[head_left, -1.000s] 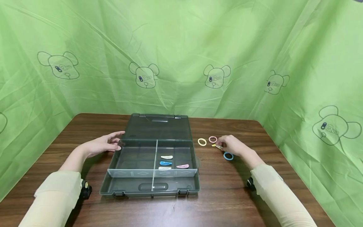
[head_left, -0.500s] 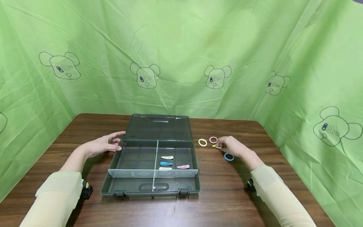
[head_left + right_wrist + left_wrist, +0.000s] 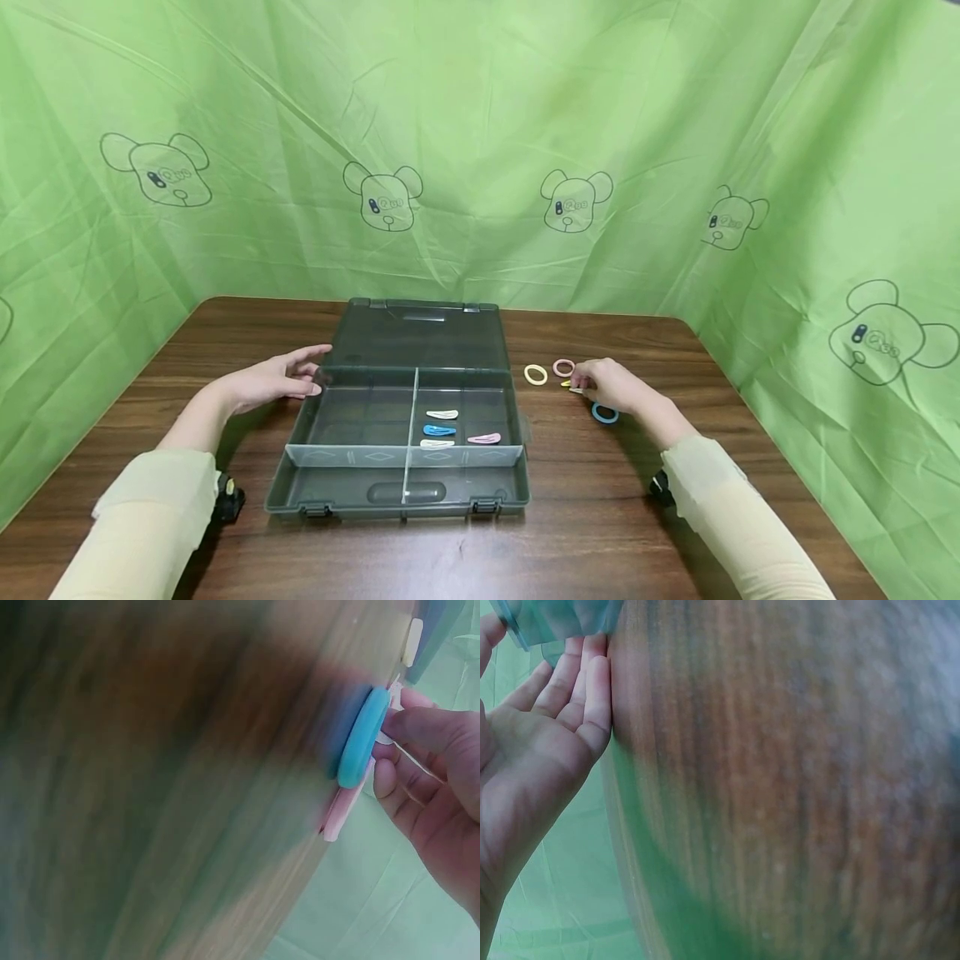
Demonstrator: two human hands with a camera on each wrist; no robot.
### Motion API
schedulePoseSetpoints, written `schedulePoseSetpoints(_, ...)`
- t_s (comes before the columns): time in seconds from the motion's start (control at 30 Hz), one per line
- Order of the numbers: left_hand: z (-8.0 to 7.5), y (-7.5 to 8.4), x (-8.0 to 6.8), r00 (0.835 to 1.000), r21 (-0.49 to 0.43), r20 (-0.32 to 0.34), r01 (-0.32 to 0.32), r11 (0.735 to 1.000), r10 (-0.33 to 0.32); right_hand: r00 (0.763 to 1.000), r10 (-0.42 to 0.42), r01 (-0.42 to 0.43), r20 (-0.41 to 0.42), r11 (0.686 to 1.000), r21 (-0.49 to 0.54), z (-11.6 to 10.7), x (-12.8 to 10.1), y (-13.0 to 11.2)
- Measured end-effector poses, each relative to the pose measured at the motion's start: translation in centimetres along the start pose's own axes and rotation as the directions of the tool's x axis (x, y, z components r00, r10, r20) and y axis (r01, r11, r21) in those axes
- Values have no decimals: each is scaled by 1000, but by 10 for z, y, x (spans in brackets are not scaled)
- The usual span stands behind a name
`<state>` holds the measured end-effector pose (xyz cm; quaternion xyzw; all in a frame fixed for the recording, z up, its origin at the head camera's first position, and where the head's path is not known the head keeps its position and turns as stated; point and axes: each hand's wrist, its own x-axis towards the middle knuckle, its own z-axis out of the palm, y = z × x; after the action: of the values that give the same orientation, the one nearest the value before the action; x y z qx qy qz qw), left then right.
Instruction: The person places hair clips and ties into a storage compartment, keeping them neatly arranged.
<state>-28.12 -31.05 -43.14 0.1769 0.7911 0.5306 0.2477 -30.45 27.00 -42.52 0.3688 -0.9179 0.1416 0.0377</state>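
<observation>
Green bear-print cloth hangs behind and to both sides of a dark wood table (image 3: 585,533). At its centre a grey translucent organiser box (image 3: 405,492) lies with its lid folded back; four snap clips (white, blue, white, pink) lie in its right middle compartment (image 3: 465,412). Right hand (image 3: 611,386): on the table just right of the box, fingers curled, pinching a small yellow hair clip (image 3: 567,384) whose tip shows beyond the fingertips on the box side. The clip's long axis appears to run roughly left-right, pointing at the box; the compartment holding the other clips lies to the left of this hand and slightly nearer the person. The right hand is the closer one; the left sits at the box's far side. Around the right hand: yellow ring (image 3: 535,374) and pink ring (image 3: 563,367) just beyond it, blue ring (image 3: 603,412) touching or just beside its near edge. Left hand (image 3: 273,383): relaxed, fingers extended, tips against the box's left rear corner, holding nothing. Hard to make out: most of the yellow clip is covered by fingers; both wrist views are blurred, the right showing the blue ring (image 3: 364,739) by the fingertips (image 3: 420,727).
</observation>
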Motion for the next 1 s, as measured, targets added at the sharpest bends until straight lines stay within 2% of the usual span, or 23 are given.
schedulePoseSetpoints(0.4, 0, 1, 2, 1000, 10, -4, -3, 1000, 4, 1000, 18, -18, 12, 1000, -19, -15, 4, -23)
schedulePoseSetpoints(0.63, -2, -1, 3, 1000, 11, -4, -1, 1000, 1, 1000, 20, -21, -15, 999, -38, -23, 6, -36)
schedulePoseSetpoints(0.87, -2, -1, 2, 1000, 18, 0, 5, 1000, -5, 997, -41, 38, -70, 998, -42, -29, 8, -46)
schedulePoseSetpoints(1.0, -2, -2, 2, 1000, 25, 4, 8, 1000, -8, 995, -36, 33, -90, 999, -35, -33, 10, -55)
